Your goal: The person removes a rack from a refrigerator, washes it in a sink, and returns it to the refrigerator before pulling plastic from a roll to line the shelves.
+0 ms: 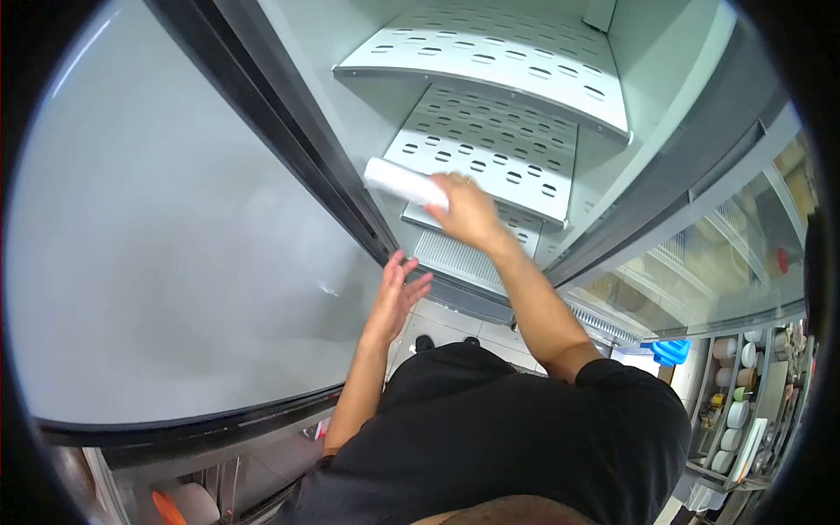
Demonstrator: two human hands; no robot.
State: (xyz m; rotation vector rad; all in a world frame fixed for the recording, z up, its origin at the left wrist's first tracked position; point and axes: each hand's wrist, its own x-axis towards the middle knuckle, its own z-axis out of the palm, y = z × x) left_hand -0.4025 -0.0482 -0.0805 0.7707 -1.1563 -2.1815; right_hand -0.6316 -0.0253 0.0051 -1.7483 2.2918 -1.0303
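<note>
My right hand (471, 211) is wrapped round one end of a white roll-shaped object (401, 181); its exact kind is not clear. The roll is held tilted in front of the perforated shelves, inside the opening of an upright refrigerated cabinet. My left hand (397, 296) is lower down, empty, with fingers apart, close to the cabinet's dark door frame. Behind the roll are the middle white shelf (490, 149) with slotted holes and the upper white shelf (490, 52).
A large grey door panel (175, 227) takes up the left side. On the right stands a glass door (700, 262). At lower right a rack (700, 411) holds stacked dishes, with a blue object (670, 352) near it. White floor tiles (448, 322) show below.
</note>
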